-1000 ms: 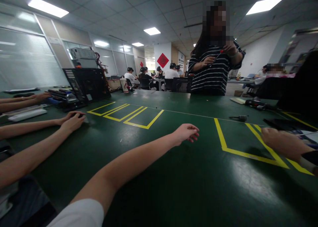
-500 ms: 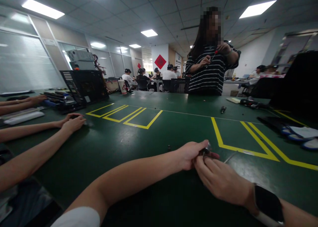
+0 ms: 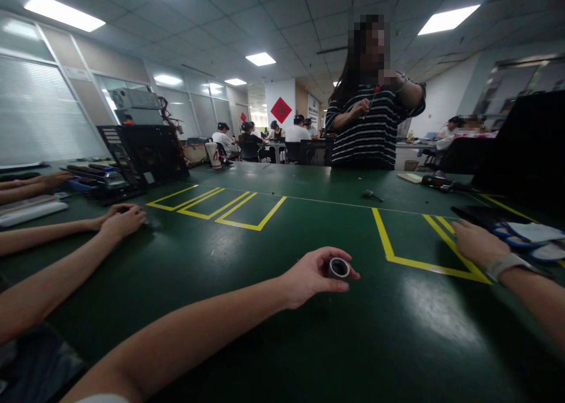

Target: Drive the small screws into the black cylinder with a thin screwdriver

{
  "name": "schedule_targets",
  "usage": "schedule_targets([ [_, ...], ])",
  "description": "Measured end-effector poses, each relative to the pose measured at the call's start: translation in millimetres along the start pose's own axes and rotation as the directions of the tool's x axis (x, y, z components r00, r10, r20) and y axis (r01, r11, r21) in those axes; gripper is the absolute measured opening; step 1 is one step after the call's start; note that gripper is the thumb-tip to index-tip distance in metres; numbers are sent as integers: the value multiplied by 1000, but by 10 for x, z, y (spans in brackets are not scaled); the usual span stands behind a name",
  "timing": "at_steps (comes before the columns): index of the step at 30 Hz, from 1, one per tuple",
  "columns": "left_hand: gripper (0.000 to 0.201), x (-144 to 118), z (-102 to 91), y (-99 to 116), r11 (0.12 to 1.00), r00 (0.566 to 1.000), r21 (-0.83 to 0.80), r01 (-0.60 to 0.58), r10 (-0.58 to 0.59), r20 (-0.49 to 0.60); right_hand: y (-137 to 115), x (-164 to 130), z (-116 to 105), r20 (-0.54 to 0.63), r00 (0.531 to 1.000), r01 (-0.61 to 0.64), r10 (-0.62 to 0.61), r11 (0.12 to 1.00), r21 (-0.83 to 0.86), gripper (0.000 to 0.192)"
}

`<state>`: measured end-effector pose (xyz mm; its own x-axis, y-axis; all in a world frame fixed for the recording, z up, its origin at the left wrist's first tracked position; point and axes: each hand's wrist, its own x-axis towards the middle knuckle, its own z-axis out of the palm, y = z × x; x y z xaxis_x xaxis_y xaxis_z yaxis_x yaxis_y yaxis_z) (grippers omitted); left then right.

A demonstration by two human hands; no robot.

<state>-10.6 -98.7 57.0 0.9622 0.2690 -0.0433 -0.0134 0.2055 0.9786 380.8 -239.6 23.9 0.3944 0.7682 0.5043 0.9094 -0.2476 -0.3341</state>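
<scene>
My left hand point(image 3: 314, 278) is closed around a short, hollow metal cylinder point(image 3: 339, 267), its round open end facing me. The thumb presses the cylinder from below and the fingers curl over the top. My right hand point(image 3: 479, 243) is well apart from it, over the yellow tape lines point(image 3: 463, 259) at the right. Its back faces me, a watch band circles the wrist, and the fingertips are hidden. A small dark metal part point(image 3: 372, 195) lies farther back on the green table point(image 3: 265, 309).
Black tools point(image 3: 441, 183) and blue-and-white gloves point(image 3: 525, 232) lie at the right. Another person's hands point(image 3: 121, 220) work at the left, near a black computer case point(image 3: 148, 156). A paper cup point(image 3: 213, 155) stands farther back. Across the table stands a person in a striped shirt point(image 3: 364, 135).
My right hand has left the left hand and moved far right. The left hand has turned, showing the cylinder's open end. The small metal part at the back lies farther left, turned differently.
</scene>
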Motion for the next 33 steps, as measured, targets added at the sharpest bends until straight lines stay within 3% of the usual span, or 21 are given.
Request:
schedule_targets([
  [3, 37, -80, -18, 44, 987, 997, 142, -75, 71, 35, 244, -81, 89, 55, 986, -150, 158, 981, -126, 18],
  [5, 36, -111, -30, 60, 970, 991, 204, -131, 124, 45, 285, -174, 161, 88, 976, -181, 197, 969, -168, 18],
  [13, 35, -148, -36, 77, 873, 959, 398, -282, 264, 99, 33, -442, 267, 153, 988, -2, 31, 983, -186, 17],
  [17, 35, -178, -20, 75, 761, 941, 562, -323, 322, 104, -567, -777, 376, 164, 976, 167, -142, 974, -154, 15],
  [18, 35, -185, -17, 68, 747, 946, 594, -299, 315, 80, -801, -879, 407, 146, 953, 291, -267, 938, -187, 22],
  [20, 35, -194, -16, 42, 769, 958, 591, -246, 287, 25, -1322, -1068, 468, 84, 870, 489, -485, 834, -256, 35],
  [22, 37, -201, -21, 1, 836, 966, 506, -212, 258, -22, -1832, -1220, 544, 97, 770, 625, -631, 715, -314, 42],
  [24, 38, -213, -33, -45, 887, 969, 418, -196, 242, -60, -2248, -1338, 635, 94, 707, 680, -701, 636, -365, 40],
  [25, 39, -223, -39, -66, 900, 968, 392, -190, 239, -79, -2409, -1385, 677, 94, 697, 690, -711, 629, -358, 38],
  [29, 40, -276, -55, -130, 929, 963, 337, -154, 218, -159, -2774, -1446, 635, 57, 701, 694, -711, 662, -283, 39],
  [32, 44, -307, -53, -154, 953, 957, 275, -128, 192, -220, -2855, -1333, 308, 118, 655, 753, -747, 631, -185, 43],
  [33, 44, -312, -52, -161, 958, 954, 258, -126, 188, -234, -2856, -1279, 175, 83, 659, 750, -747, 644, -152, 40],
])
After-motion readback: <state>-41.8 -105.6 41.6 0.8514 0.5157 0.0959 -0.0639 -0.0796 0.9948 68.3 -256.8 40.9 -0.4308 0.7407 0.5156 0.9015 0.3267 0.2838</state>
